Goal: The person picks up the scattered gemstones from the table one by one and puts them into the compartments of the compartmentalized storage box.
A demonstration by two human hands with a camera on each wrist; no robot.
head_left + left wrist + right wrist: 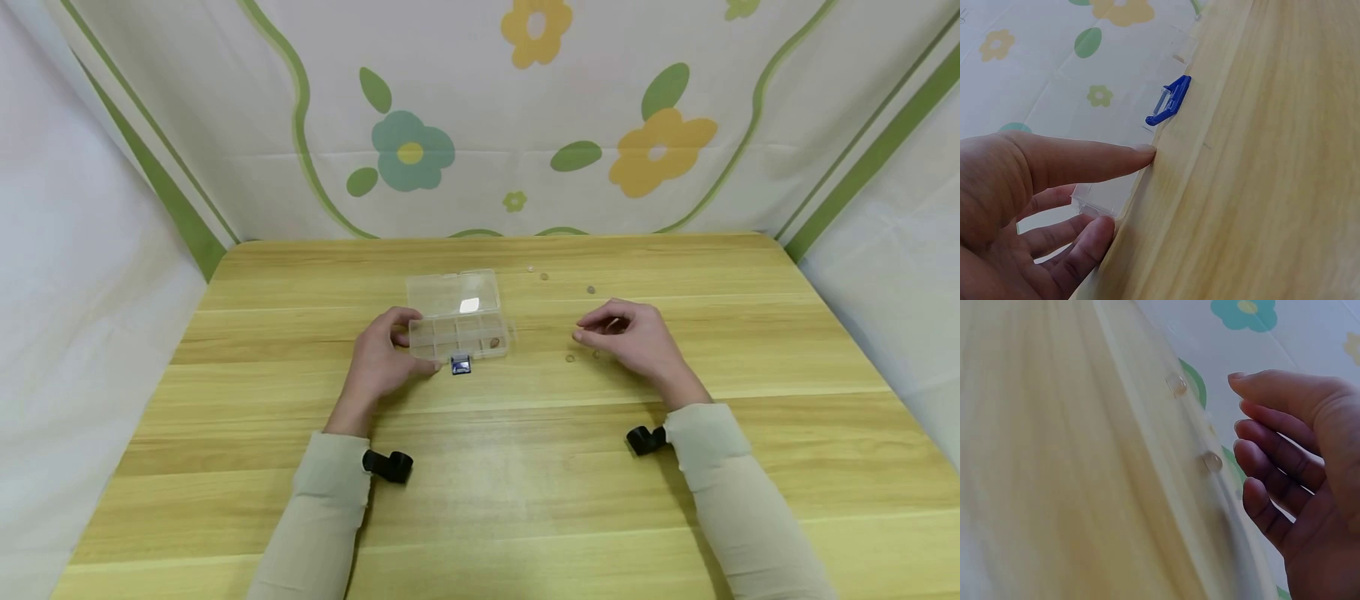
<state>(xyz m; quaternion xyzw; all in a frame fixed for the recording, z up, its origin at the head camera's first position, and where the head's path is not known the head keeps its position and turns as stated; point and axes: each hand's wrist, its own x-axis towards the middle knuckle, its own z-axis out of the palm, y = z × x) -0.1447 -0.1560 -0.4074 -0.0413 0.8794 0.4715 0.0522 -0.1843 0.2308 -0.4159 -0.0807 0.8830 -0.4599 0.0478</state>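
At the left, a pale sleeve (318,500) with a black wrist camera (400,467) on its inner side leads to the left hand (381,357). Of the two hands, this one grasps the left end of a clear divided box (457,356), its thumb along the front edge and its other fingers around the end wall. The box sits on the worktop (487,508) immediately to the right of the left hand; its clear lid (442,295) stands open at the back. A blue latch (461,365) juts from the front edge, just right of the left thumb's tip. One small round piece (494,342) lies in the box near its front right corner, on the side facing the right hand.

Between the box and the right hand (633,336), two tiny pieces (544,276) lie farther back than both hands. A small ring (570,358) rests just in front of the right fingertips, another piece (591,290) just behind them, and one more (596,354) beside the underside of that hand. The right hand is released, fingers loosely bent with nothing visible between them, above the worktop. Behind both hands hangs a flowered cloth (480,108).
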